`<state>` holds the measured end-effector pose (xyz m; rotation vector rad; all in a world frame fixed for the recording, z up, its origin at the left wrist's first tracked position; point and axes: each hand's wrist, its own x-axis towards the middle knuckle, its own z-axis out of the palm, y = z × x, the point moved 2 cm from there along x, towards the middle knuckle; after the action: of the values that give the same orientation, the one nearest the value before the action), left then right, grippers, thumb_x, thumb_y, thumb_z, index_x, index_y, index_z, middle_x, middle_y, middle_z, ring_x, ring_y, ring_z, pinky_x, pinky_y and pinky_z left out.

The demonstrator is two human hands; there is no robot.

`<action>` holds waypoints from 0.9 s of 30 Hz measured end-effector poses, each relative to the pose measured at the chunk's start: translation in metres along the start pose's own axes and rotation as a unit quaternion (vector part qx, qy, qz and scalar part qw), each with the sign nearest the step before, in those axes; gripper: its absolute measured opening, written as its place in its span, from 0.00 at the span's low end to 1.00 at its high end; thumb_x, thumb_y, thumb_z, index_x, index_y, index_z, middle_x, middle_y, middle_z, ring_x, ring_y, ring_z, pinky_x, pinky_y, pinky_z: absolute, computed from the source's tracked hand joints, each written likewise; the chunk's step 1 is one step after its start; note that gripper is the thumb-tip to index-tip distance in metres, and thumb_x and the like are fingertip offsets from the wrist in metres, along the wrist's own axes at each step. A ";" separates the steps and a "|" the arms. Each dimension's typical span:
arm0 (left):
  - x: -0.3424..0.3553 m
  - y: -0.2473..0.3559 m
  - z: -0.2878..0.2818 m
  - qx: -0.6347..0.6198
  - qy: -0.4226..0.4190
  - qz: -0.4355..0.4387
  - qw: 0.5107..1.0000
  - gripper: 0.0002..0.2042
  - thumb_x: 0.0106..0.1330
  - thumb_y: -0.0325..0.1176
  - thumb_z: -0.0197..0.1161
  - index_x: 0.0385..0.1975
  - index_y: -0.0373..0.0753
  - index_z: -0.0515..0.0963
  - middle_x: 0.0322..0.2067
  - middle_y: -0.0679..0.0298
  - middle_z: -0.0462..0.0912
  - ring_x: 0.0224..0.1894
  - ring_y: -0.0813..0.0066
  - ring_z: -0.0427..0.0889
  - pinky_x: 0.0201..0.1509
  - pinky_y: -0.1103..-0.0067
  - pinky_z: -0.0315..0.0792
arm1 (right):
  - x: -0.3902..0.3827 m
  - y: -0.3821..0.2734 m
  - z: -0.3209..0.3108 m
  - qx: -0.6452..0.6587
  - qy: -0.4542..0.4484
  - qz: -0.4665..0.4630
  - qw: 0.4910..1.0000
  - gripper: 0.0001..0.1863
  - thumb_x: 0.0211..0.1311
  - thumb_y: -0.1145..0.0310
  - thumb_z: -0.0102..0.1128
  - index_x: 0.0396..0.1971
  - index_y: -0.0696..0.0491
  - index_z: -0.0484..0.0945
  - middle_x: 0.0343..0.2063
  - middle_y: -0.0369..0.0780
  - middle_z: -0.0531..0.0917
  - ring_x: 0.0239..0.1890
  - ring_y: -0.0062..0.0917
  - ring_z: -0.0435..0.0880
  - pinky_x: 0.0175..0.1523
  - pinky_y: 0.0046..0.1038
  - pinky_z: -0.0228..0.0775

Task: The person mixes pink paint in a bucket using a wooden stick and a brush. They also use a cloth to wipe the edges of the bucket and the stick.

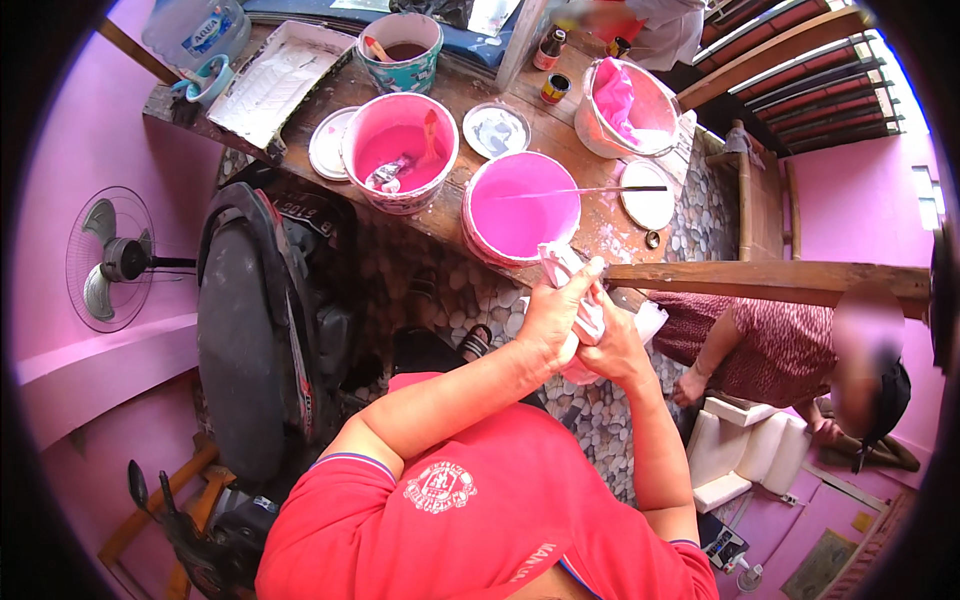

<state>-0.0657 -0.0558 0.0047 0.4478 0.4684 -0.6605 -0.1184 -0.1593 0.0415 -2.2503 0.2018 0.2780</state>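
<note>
My left hand (pixel 552 318) and my right hand (pixel 615 345) are together below the table's front, closed on a crumpled pale pink and white cloth (pixel 562 262). Just beyond them stands a bucket of bright pink paint (pixel 505 215), with a thin stick (pixel 645 189) lying over it toward a white lid (pixel 648 207). To its left is a second pink bucket (pixel 400 140) with a pink-coated tool inside. A small open tin (pixel 652 239) sits near the table's right front, and a wooden beam (pixel 750 277) runs rightward beside my hands.
The table holds a paint tray (pixel 265 80), more buckets, lids and tins. A motorbike (pixel 250 300) and wall fan (pixel 125 260) are at left. Another person (pixel 740 350) bends at right near a cream padded seat (pixel 725 460); a second person (pixel 660 30) is at the back.
</note>
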 end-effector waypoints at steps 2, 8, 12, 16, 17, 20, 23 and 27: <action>0.005 0.002 0.000 0.008 0.005 -0.026 1.000 0.08 0.71 0.34 0.67 0.32 0.42 0.74 0.26 0.68 0.77 0.28 0.80 0.75 0.34 0.80 0.72 | 0.006 0.001 -0.001 -0.005 0.005 -0.014 1.000 0.29 0.48 0.71 0.67 0.53 0.58 0.73 0.38 0.54 0.86 0.44 0.53 0.85 0.47 0.44 0.78; 0.025 0.008 0.001 -0.063 0.025 -0.074 0.995 0.13 0.75 0.42 0.62 0.32 0.44 0.70 0.23 0.70 0.72 0.26 0.80 0.72 0.32 0.80 0.70 | 0.023 0.000 -0.003 -0.047 0.000 0.015 0.999 0.24 0.48 0.69 0.68 0.47 0.57 0.74 0.36 0.55 0.85 0.43 0.54 0.84 0.46 0.46 0.77; 0.033 0.017 0.002 -0.070 0.042 -0.090 0.993 0.13 0.75 0.43 0.61 0.33 0.44 0.69 0.23 0.70 0.71 0.26 0.80 0.71 0.33 0.79 0.71 | 0.034 -0.006 -0.006 -0.069 -0.032 0.055 0.996 0.28 0.46 0.72 0.64 0.52 0.60 0.74 0.39 0.55 0.85 0.47 0.54 0.84 0.50 0.43 0.77; 0.039 0.022 0.001 -0.098 0.043 -0.100 0.989 0.10 0.76 0.39 0.60 0.36 0.44 0.68 0.24 0.69 0.69 0.28 0.78 0.70 0.36 0.78 0.71 | 0.043 -0.013 -0.007 -0.080 -0.044 0.096 0.991 0.29 0.44 0.72 0.65 0.51 0.60 0.74 0.38 0.57 0.85 0.47 0.55 0.83 0.50 0.44 0.77; 0.040 0.024 0.001 -0.111 0.044 -0.107 0.987 0.08 0.77 0.36 0.58 0.39 0.43 0.67 0.25 0.69 0.67 0.29 0.77 0.69 0.38 0.78 0.72 | 0.044 -0.013 -0.008 -0.084 -0.046 0.104 0.990 0.28 0.44 0.72 0.65 0.51 0.60 0.74 0.38 0.57 0.84 0.47 0.56 0.82 0.49 0.44 0.76; 0.044 0.026 0.001 -0.134 0.062 -0.125 0.981 0.09 0.79 0.36 0.55 0.36 0.43 0.65 0.25 0.68 0.67 0.29 0.77 0.69 0.38 0.77 0.71 | 0.049 -0.012 -0.008 -0.089 -0.045 0.102 0.990 0.27 0.44 0.72 0.65 0.49 0.60 0.75 0.37 0.57 0.84 0.46 0.56 0.82 0.48 0.44 0.76; 0.048 0.025 -0.003 -0.157 0.073 -0.143 0.974 0.10 0.79 0.37 0.53 0.34 0.42 0.64 0.25 0.68 0.67 0.29 0.75 0.68 0.38 0.76 0.71 | 0.053 -0.014 -0.008 -0.096 -0.047 0.102 0.989 0.24 0.46 0.72 0.66 0.47 0.60 0.75 0.36 0.57 0.84 0.45 0.55 0.82 0.47 0.45 0.76; 0.053 0.027 -0.003 -0.182 0.073 -0.149 0.969 0.12 0.78 0.37 0.54 0.31 0.42 0.64 0.25 0.66 0.66 0.29 0.73 0.68 0.39 0.76 0.69 | 0.056 -0.011 -0.007 -0.115 -0.040 0.087 0.989 0.21 0.48 0.69 0.68 0.43 0.58 0.75 0.33 0.57 0.84 0.40 0.55 0.83 0.44 0.47 0.77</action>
<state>-0.0121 -0.0606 -0.0197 0.0757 0.7918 -0.8134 -0.0604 -0.1608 0.0395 -2.4473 0.3386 0.5075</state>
